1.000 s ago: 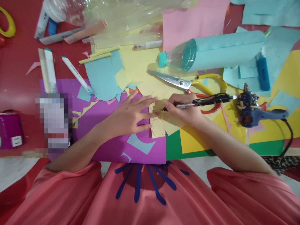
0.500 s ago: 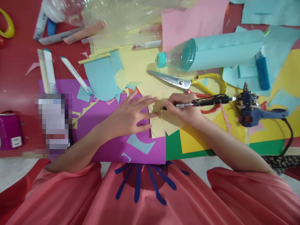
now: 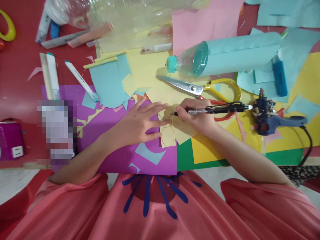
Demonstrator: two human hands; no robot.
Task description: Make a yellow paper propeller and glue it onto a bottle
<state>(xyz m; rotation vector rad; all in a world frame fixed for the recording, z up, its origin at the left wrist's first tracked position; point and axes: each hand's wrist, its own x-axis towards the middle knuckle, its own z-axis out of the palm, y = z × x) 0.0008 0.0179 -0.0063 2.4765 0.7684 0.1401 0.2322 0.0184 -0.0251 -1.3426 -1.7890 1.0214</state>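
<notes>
My right hand [image 3: 198, 116] is closed around a black pen [image 3: 220, 108]. The pen's tip meets a pale yellow piece of paper [image 3: 168, 138] that bears thin drawn oval outlines. Fingers spread, my left hand [image 3: 143, 121] lies flat with its fingertips on the left part of that paper. Beneath the left hand is a purple sheet [image 3: 112, 160] with pale blue scraps [image 3: 151, 153] on it. Just beyond the right hand lie scissors [image 3: 192, 88] with one yellow and one red handle, blades pointing left.
A bottle [image 3: 190, 61] wrapped in light blue paper lies beyond the scissors. To the right is a dark blue glue gun [image 3: 267, 116] with a cord. Several markers [image 3: 81, 80] lie at the left, near a blurred-out object [image 3: 58, 133]. Clear plastic bottles [image 3: 120, 20] lie at the back.
The pen tip and my right hand have shifted very slightly, with the pen's rear end a touch lower. My left hand and the paper stay where they were.
</notes>
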